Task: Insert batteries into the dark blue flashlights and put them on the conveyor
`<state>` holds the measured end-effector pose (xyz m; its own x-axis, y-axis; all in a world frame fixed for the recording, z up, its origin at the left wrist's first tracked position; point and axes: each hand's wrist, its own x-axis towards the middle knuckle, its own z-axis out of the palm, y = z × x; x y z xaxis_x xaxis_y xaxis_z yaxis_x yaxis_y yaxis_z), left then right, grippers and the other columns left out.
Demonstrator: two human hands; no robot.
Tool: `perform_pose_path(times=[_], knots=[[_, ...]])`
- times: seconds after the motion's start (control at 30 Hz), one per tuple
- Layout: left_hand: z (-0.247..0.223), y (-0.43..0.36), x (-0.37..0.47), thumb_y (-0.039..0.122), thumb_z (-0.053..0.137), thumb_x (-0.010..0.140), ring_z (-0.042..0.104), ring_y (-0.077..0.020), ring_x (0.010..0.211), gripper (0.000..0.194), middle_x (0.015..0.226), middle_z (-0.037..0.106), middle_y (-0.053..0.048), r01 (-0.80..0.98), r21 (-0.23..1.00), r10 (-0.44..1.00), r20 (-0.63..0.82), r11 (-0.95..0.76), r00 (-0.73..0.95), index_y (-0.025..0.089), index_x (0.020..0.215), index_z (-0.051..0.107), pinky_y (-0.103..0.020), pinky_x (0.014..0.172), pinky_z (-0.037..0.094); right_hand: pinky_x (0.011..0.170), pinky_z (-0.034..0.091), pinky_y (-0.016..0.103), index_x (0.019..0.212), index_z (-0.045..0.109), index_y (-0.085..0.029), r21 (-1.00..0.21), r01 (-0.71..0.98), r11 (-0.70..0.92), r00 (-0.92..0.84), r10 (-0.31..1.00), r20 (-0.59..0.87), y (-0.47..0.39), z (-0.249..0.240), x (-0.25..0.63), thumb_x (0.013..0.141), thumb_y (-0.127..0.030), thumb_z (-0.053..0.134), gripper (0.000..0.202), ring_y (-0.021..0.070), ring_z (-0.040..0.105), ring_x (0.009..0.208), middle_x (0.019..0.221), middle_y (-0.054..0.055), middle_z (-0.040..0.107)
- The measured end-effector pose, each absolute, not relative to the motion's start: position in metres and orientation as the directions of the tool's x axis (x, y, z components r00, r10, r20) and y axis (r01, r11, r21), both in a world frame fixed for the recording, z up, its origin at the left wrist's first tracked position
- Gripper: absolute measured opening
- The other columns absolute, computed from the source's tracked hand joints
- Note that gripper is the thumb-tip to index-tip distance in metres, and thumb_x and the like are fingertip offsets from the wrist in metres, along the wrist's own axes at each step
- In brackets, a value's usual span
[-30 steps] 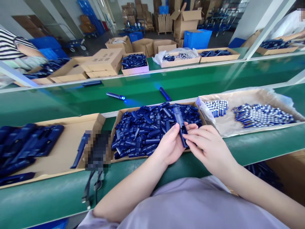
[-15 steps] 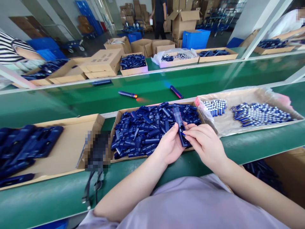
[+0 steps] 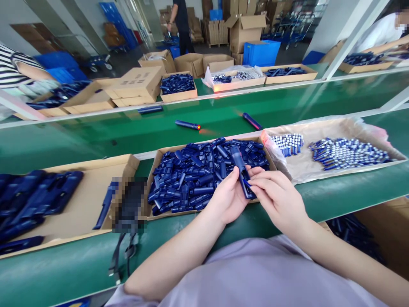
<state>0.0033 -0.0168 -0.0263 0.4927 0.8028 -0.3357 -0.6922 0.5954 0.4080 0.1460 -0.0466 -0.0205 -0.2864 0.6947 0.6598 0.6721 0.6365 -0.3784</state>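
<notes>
On the green belt [image 3: 96,136], the lit blue torch [image 3: 188,124] and the second one [image 3: 252,121] are sliding rightward from where they lay half a second ago. The left hand [image 3: 228,196] is wrapping closed around a dark blue casing [image 3: 242,170], cradling it above the box of blue parts [image 3: 191,175]. The right hand [image 3: 277,198] is pinching the casing's lower end, possibly pressing something small in; its fingertips [image 3: 252,184] are hiding it.
</notes>
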Motion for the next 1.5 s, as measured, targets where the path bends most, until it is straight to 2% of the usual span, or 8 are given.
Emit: perform_pose_path(times=[0.17, 0.27, 0.37, 0.57, 1.03, 1.2, 1.37, 1.5], knots=[[-0.027, -0.015, 0.001, 0.037, 0.046, 0.099, 0.064, -0.0236, 0.114, 0.030, 0.117, 0.068, -0.015, -0.704, 0.421, 0.818, -0.352, 0.572, 0.454, 0.014, 0.107, 0.064, -0.039, 0.096, 0.049, 0.093, 0.056, 0.033, 0.117, 0.067, -0.019, -0.439, 0.622, 0.648, -0.427, 0.751, 0.504, -0.047, -0.018, 0.159, 0.095, -0.020, 0.053, 0.026, 0.0178, 0.064, 0.105, 0.107, 0.008, 0.067], [-0.027, -0.015, 0.002, 0.036, 0.049, 0.097, 0.065, -0.0233, 0.111, 0.028, 0.113, 0.069, -0.014, -0.707, 0.436, 0.829, -0.338, 0.558, 0.446, 0.013, 0.104, 0.065, -0.038, 0.098, 0.048, 0.090, 0.058, 0.029, 0.111, 0.069, -0.022, -0.518, 0.584, 0.626, -0.430, 0.779, 0.456, -0.042, -0.012, 0.167, 0.096, -0.021, 0.053, 0.022, 0.0149, 0.067, 0.099, 0.105, 0.004, 0.070], [-0.028, -0.015, 0.003, 0.035, 0.051, 0.097, 0.066, -0.0226, 0.107, 0.028, 0.108, 0.071, -0.013, -0.711, 0.442, 0.837, -0.325, 0.546, 0.441, 0.013, 0.103, 0.066, -0.037, 0.097, 0.049, 0.089, 0.058, 0.028, 0.103, 0.070, -0.022, -0.522, 0.607, 0.599, -0.346, 0.791, 0.506, -0.040, -0.008, 0.167, 0.096, -0.021, 0.054, 0.017, 0.0154, 0.068, 0.099, 0.105, 0.004, 0.071], [-0.029, -0.015, 0.002, 0.036, 0.048, 0.098, 0.065, -0.0227, 0.111, 0.030, 0.110, 0.070, -0.013, -0.723, 0.425, 0.838, -0.297, 0.545, 0.457, 0.012, 0.103, 0.066, -0.037, 0.098, 0.049, 0.092, 0.056, 0.027, 0.104, 0.068, -0.020, -0.376, 0.669, 0.641, -0.275, 0.683, 0.677, -0.045, -0.012, 0.155, 0.092, -0.014, 0.058, 0.017, 0.0147, 0.068, 0.097, 0.102, 0.004, 0.072], [-0.030, -0.015, 0.002, 0.036, 0.049, 0.097, 0.065, -0.0225, 0.110, 0.030, 0.113, 0.069, -0.014, -0.718, 0.412, 0.828, -0.290, 0.560, 0.479, 0.012, 0.104, 0.066, -0.036, 0.096, 0.051, 0.088, 0.056, 0.029, 0.102, 0.067, -0.019, -0.360, 0.632, 0.686, -0.289, 0.640, 0.712, -0.042, -0.022, 0.152, 0.090, -0.012, 0.061, 0.015, 0.0157, 0.065, 0.097, 0.098, 0.005, 0.070], [-0.028, -0.015, 0.004, 0.034, 0.045, 0.099, 0.068, -0.0205, 0.102, 0.031, 0.106, 0.071, -0.013, -0.724, 0.417, 0.834, -0.321, 0.549, 0.448, 0.011, 0.100, 0.067, -0.036, 0.097, 0.051, 0.090, 0.055, 0.030, 0.104, 0.066, -0.020, -0.469, 0.648, 0.600, -0.214, 0.734, 0.644, -0.038, -0.026, 0.157, 0.093, -0.016, 0.057, 0.015, 0.0160, 0.066, 0.100, 0.105, 0.006, 0.069], [-0.026, -0.015, 0.006, 0.032, 0.045, 0.099, 0.068, -0.0212, 0.101, 0.031, 0.105, 0.071, -0.013, -0.722, 0.412, 0.827, -0.362, 0.556, 0.430, 0.011, 0.099, 0.067, -0.039, 0.100, 0.049, 0.096, 0.053, 0.030, 0.114, 0.064, -0.021, -0.571, 0.590, 0.571, -0.260, 0.803, 0.536, -0.034, -0.026, 0.161, 0.097, -0.017, 0.050, 0.023, 0.0148, 0.063, 0.110, 0.116, 0.005, 0.068], [-0.026, -0.014, 0.007, 0.032, 0.045, 0.099, 0.068, -0.0210, 0.100, 0.031, 0.105, 0.071, -0.013, -0.719, 0.412, 0.822, -0.386, 0.559, 0.418, 0.011, 0.099, 0.067, -0.039, 0.099, 0.050, 0.094, 0.054, 0.026, 0.109, 0.068, -0.022, -0.642, 0.552, 0.532, -0.252, 0.840, 0.480, -0.033, -0.022, 0.162, 0.095, -0.019, 0.053, 0.020, 0.0131, 0.065, 0.106, 0.113, 0.003, 0.069]])
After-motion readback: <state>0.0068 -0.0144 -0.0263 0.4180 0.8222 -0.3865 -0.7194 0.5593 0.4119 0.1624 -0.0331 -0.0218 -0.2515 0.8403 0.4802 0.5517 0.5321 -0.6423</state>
